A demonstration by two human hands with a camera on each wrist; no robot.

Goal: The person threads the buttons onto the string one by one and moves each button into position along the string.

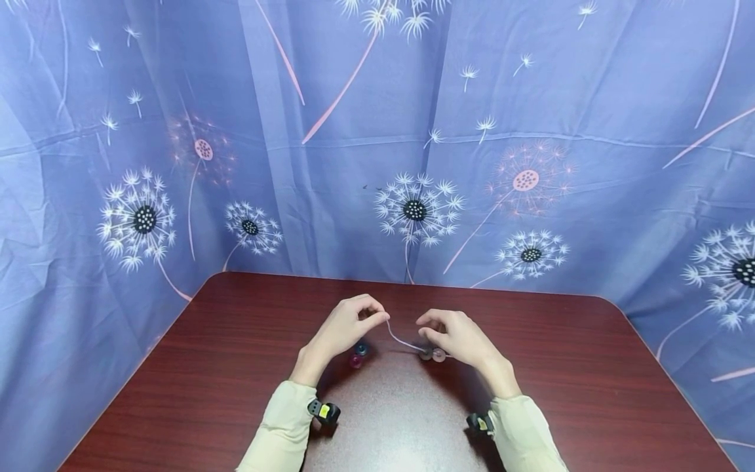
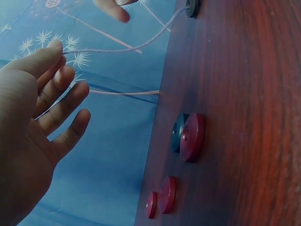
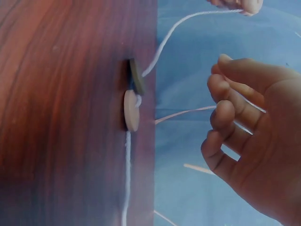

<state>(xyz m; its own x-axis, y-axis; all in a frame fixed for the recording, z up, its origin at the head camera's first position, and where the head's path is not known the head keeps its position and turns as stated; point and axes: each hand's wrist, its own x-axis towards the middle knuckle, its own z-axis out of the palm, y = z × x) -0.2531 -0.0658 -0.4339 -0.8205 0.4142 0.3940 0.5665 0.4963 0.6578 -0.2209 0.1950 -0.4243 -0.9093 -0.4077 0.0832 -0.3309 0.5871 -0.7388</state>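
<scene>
My left hand (image 1: pixel 348 326) pinches a thin white cord (image 2: pixel 117 50) between thumb and forefinger, above the table. From there the cord sags down to the right, into a dark button (image 3: pixel 136 77). Right beside it on the cord is a pale pink button (image 3: pixel 131 110), and more cord trails past that along the tabletop. Just above these two buttons hovers my right hand (image 1: pixel 463 335), its fingers loosely bent with nothing between them. Below my left hand lie a teal button (image 2: pixel 177 133) and a large red button (image 2: pixel 194 137), overlapping in the left wrist view.
Two more red buttons, a larger one (image 2: pixel 167 194) and a smaller one (image 2: pixel 150 205), lie close together in the left wrist view. The dark red wooden table (image 1: pixel 560 367) ends at a blue curtain (image 1: pixel 330 196) with dandelion prints, behind and at the sides.
</scene>
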